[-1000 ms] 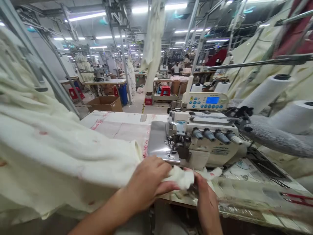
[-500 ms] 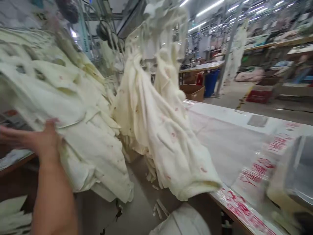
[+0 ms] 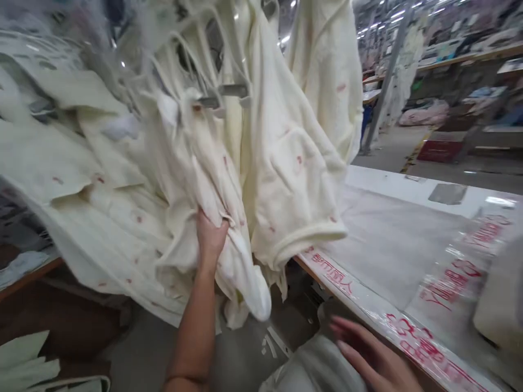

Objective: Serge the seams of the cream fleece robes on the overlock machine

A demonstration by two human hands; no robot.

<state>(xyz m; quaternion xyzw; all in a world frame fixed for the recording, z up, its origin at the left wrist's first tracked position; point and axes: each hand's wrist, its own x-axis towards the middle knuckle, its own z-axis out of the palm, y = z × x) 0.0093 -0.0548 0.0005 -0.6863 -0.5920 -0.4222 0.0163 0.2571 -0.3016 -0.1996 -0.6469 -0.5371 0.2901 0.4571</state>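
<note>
My left hand (image 3: 210, 234) reaches up into a bunch of hanging cream garments (image 3: 212, 158) with small red marks and grips a fold of one. The garments hang from clips on an overhead rail (image 3: 223, 100) to the left of the work table. My right hand (image 3: 373, 356) is low at the frame's bottom, fingers stretched out and empty, just below the table's front edge and above a grey-white bundle (image 3: 314, 365). Motion blurs much of the cloth.
A work table (image 3: 408, 239) covered in clear plastic with red lettering runs along the right. More cream pieces lie heaped at the left (image 3: 61, 179). Scraps litter the floor (image 3: 269, 343). Benches and a red crate (image 3: 435, 149) stand far right.
My view swung left from the sewing machine to the hanging garments. The left hand moved from the left pile to grip a hanging piece. The right hand came back into view, open.
</note>
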